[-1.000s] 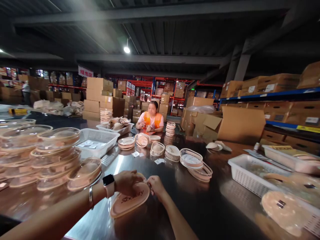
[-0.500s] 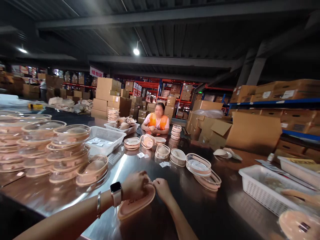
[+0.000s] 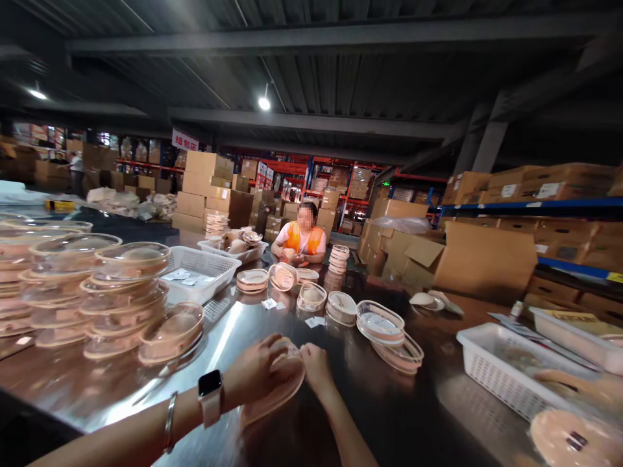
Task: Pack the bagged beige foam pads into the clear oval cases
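Observation:
A flat oval pinkish-beige box (image 3: pixel 272 403) with a pale rim is on the dark shiny table in front of me, its near end toward me. My left hand (image 3: pixel 265 368), with a watch and a bracelet on that arm, lies across its upper face with bent fingers around the far part. Closed at the far right rim is my right hand (image 3: pixel 316 368), its fingertips pressed together there. Both hands hide much of the box's far end. Nearest on the left stands an oval case with a clear lid (image 3: pixel 172 331), a rounded beige cup showing inside.
Stacked clear-lidded cases (image 3: pixel 121 305) fill the left side. A white basket (image 3: pixel 199 275) holds paper slips, and another white basket (image 3: pixel 496 370) stands right. More oval cases (image 3: pixel 382 322) lie ahead. A co-worker in an orange vest (image 3: pixel 304 240) sits across the table.
My left hand has moved over the box's upper face and covers the lettering that showed before. My right hand stays at the rim. The view has shifted slightly.

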Tool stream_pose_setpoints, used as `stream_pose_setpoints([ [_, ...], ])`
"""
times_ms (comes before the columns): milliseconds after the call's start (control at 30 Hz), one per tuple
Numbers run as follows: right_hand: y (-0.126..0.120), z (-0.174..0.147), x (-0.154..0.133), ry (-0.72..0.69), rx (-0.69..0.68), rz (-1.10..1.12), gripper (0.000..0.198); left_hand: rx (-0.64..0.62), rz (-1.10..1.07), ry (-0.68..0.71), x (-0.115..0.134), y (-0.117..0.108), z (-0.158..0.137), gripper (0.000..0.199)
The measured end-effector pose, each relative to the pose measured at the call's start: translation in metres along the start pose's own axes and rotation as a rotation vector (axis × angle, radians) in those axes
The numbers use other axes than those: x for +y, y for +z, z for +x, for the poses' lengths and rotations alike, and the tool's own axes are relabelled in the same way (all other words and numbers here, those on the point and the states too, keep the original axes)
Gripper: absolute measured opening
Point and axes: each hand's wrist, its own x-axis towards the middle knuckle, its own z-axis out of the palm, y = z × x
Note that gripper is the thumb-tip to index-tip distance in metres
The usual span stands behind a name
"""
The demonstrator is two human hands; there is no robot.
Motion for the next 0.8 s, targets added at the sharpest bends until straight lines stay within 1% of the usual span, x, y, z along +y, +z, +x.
stream_pose_setpoints([
  [67, -0.008, -0.001, 0.0, 0.0, 0.029, -0.027, 0.035, -0.005, -0.03, -0.059, 0.001, 0.003, -0.005, 0.061],
  [100, -0.011, -0.004, -0.002, -0.013, 0.044, -0.038, 0.033, -0.009, -0.026, -0.071, 0.003, 0.007, -0.006, 0.068],
  [167, -0.013, -0.013, -0.01, -0.06, 0.072, -0.053, 0.028, -0.024, 0.044, -0.077, 0.01, 0.017, -0.009, 0.071],
  [233, -0.012, -0.023, -0.016, -0.126, 0.085, -0.057, 0.022, -0.025, 0.163, -0.145, 0.017, 0.032, -0.012, 0.071],
  [300, -0.008, -0.026, -0.015, -0.184, 0.105, 0.018, 0.024, 0.013, 0.237, -0.203, 0.014, 0.047, -0.016, 0.075],
  [333, -0.005, -0.024, -0.012, -0.194, 0.119, 0.077, 0.028, 0.047, 0.23, -0.197, 0.009, 0.054, -0.018, 0.076],
  [433, -0.001, -0.011, 0.003, -0.156, 0.157, 0.233, 0.038, 0.221, 0.15, -0.056, -0.024, 0.069, -0.026, 0.071],
  [500, 0.0, -0.003, 0.012, -0.12, 0.151, 0.248, 0.038, 0.364, 0.109, 0.006, -0.048, 0.075, -0.028, 0.066],
  [567, 0.0, -0.003, 0.015, -0.112, 0.13, 0.237, 0.036, 0.448, 0.06, 0.009, -0.064, 0.077, -0.025, 0.066],
  [600, 0.001, -0.005, 0.014, -0.119, 0.121, 0.221, 0.035, 0.453, 0.042, -0.011, -0.068, 0.078, -0.022, 0.068],
  [667, 0.005, -0.014, 0.007, -0.158, 0.095, 0.175, 0.032, 0.407, 0.054, -0.083, -0.065, 0.078, -0.013, 0.072],
  [800, 0.022, -0.035, -0.009, -0.282, -0.027, 0.076, 0.015, 0.225, 0.218, -0.182, -0.035, 0.07, 0.003, 0.068],
])
